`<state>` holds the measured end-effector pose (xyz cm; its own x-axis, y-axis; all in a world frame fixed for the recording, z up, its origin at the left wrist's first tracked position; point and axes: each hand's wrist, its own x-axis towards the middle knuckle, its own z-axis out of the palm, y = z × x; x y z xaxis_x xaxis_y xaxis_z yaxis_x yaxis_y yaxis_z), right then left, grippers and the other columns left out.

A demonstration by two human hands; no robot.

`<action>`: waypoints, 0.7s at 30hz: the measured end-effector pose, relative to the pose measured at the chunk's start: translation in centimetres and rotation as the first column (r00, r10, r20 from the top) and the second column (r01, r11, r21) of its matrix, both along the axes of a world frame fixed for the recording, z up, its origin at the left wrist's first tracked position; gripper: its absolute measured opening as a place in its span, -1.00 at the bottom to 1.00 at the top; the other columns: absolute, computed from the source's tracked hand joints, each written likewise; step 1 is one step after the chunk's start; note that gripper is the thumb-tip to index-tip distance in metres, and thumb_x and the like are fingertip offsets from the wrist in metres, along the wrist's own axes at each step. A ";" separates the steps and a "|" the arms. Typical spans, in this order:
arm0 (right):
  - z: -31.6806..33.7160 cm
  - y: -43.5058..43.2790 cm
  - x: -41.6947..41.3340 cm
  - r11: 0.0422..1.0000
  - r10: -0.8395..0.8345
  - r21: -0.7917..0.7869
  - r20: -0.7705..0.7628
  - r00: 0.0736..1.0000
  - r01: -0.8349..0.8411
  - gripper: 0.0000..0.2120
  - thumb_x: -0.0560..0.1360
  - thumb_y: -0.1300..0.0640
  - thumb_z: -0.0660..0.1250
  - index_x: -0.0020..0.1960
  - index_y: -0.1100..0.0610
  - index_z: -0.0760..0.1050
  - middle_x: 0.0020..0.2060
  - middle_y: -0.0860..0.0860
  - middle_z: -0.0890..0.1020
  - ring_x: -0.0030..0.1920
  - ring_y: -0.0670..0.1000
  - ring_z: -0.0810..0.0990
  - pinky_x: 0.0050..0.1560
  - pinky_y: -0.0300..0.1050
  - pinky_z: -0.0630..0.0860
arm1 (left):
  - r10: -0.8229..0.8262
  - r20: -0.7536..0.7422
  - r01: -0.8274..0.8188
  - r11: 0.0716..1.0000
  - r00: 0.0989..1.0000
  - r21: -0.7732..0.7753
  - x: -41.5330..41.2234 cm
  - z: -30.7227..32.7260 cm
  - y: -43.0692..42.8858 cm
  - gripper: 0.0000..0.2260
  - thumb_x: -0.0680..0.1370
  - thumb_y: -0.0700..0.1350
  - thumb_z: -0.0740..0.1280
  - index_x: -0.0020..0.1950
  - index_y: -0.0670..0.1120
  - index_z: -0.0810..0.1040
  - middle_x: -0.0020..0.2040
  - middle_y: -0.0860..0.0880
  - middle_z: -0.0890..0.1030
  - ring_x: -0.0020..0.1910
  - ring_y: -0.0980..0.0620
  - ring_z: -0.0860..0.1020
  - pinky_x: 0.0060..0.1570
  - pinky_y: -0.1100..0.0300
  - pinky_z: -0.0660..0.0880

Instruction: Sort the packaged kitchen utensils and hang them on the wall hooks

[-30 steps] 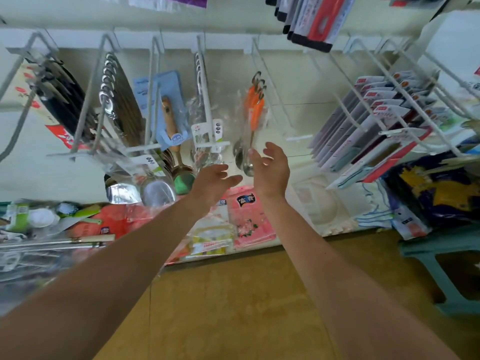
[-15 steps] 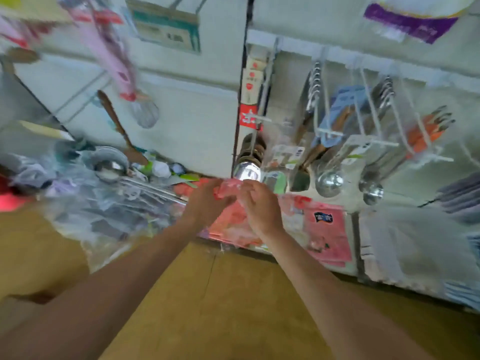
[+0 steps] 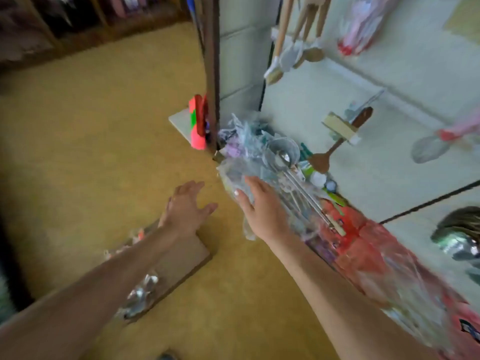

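I think I'm picking a pack: my right hand [image 3: 262,211] lies flat on the heap of clear plastic spoon packs [image 3: 262,158], my left hand [image 3: 185,207] spread and empty beside it. Next, grab one.

Utensil pile [image 3: 249,149] at wall foot. Cardboard sheet [image 3: 187,258] on floor, left of pile. Wooden spatula [image 3: 320,161] hangs on the wall just right of the pile.

light: soft, even, bright | blur: heavy motion smear everywhere, worst right of the hands [image 3: 262,211] | edges: wide-angle bending
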<state>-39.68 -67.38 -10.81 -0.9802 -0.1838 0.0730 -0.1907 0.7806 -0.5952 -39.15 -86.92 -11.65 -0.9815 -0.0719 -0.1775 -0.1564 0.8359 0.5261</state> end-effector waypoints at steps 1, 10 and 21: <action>-0.5 -3.1 -0.4 0.999 0.043 0.018 -0.002 0.999 -0.043 -0.32 0.59 -0.29 -0.05 0.46 0.16 0.38 0.41 0.12 0.45 0.43 0.10 0.38 0.39 0.08 0.37 | 0.030 -0.006 -0.030 0.999 1.000 -0.024 0.4 -0.4 -3.3 -0.39 0.51 0.13 0.39 0.50 -0.02 0.33 0.51 -0.07 0.30 0.48 -0.08 0.23 0.42 0.03 0.22; -6.5 -28.7 -1.0 0.931 0.328 0.151 0.052 0.943 -0.332 -0.30 0.55 -0.29 -0.04 0.46 0.14 0.39 0.45 0.15 0.41 0.45 0.14 0.35 0.43 0.04 0.27 | 0.318 0.002 -0.313 0.932 0.948 -0.186 6.6 -5.6 -28.0 -0.36 0.56 0.26 0.21 0.54 -0.03 0.23 0.54 -0.16 0.22 0.50 -0.18 0.17 0.47 -0.12 0.10; -19.0 -41.9 2.9 0.821 0.479 0.188 0.287 0.830 -0.539 -0.43 0.64 -0.17 0.11 0.51 0.18 0.29 0.47 0.11 0.37 0.49 0.10 0.29 0.48 0.06 0.24 | 0.594 0.231 -0.579 0.804 0.771 -0.135 16.9 -17.7 -37.5 -0.41 0.59 0.22 0.16 0.56 -0.01 0.18 0.49 -0.06 0.31 0.48 -0.11 0.23 0.48 -0.02 0.15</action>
